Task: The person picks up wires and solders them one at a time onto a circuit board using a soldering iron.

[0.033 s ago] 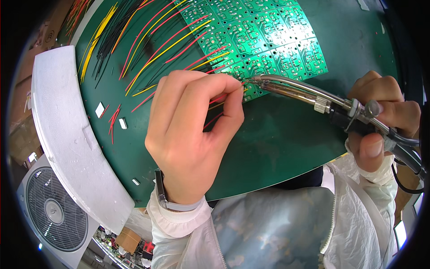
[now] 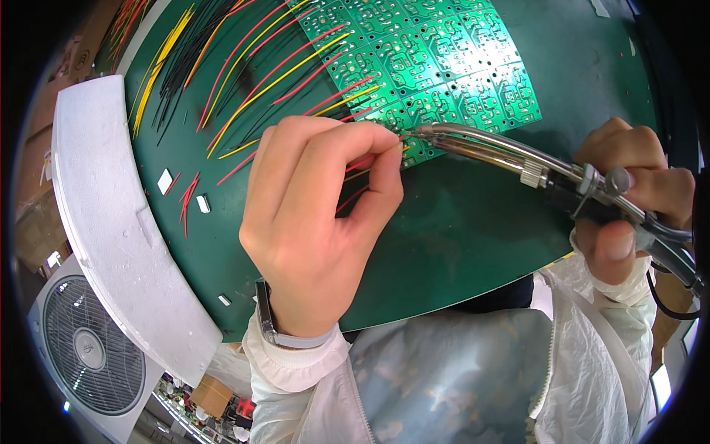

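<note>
Nearest the body, a white jacket [image 2: 296, 411] covers both forearms, and a wristwatch [image 2: 268, 317] encircles the left wrist. The left hand [image 2: 314, 211] is above the worktop [image 2: 451, 244], its thumb and index fingers together at the tips, pinching a thin wire [image 2: 401, 138]. Most of that wire is hidden; a red portion shows at the fingertips, by the lower left edge of the circuit board panel [image 2: 436, 66].

The right hand [image 2: 649, 174] has its fingers closed around the soldering iron [image 2: 533, 175], thumb underneath. A curved metal tube [image 2: 488, 136] runs along the top of the iron. The iron's tip meets the work just beside the left fingertips; actual contact cannot be confirmed.

Relative to the earlier frame, the iron's body is displaced very slightly toward the lower right; the left hand and panel match their former positions.

The panel lies on the worktop beyond the hands, its left edge lined with red and yellow leads [image 2: 285, 74]. Farther left are black wires [image 2: 181, 66], loose yellow wires [image 2: 157, 70] and short red wire pieces [image 2: 188, 207]. A white foam block [image 2: 129, 214] borders the worktop, with a fan [image 2: 90, 348] beyond it.
</note>
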Demonstrator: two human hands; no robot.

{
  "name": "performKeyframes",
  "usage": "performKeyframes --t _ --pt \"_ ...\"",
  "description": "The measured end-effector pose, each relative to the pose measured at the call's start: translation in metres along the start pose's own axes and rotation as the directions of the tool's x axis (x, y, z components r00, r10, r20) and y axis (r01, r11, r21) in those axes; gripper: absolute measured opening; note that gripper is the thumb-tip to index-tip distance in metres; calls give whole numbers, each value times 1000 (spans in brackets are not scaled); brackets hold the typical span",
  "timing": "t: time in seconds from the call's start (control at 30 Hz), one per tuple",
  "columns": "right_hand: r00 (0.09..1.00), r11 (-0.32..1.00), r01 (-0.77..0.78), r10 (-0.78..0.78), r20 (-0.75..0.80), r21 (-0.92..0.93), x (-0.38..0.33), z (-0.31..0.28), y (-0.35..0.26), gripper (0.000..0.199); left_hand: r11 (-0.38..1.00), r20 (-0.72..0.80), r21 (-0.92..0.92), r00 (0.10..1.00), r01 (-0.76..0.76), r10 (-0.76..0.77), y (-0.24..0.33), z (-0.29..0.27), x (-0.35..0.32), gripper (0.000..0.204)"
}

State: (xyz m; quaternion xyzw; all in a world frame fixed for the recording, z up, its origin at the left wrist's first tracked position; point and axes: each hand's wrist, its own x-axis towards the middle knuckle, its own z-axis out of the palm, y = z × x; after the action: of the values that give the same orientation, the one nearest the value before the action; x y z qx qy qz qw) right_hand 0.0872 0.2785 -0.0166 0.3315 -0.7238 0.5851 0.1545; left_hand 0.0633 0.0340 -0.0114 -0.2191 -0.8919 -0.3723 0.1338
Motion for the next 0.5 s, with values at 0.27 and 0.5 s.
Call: performKeyframes --t 0.27,0.5 --pt "994 997 11 -3 -109 77 -8 -1 6 44 1000 8 4 1000 17 -17 2 -3 0 19" --pt "936 982 -152 106 -335 -116 -3 5 0 26 996 30 68 998 -65 63 0 -5 2 17"
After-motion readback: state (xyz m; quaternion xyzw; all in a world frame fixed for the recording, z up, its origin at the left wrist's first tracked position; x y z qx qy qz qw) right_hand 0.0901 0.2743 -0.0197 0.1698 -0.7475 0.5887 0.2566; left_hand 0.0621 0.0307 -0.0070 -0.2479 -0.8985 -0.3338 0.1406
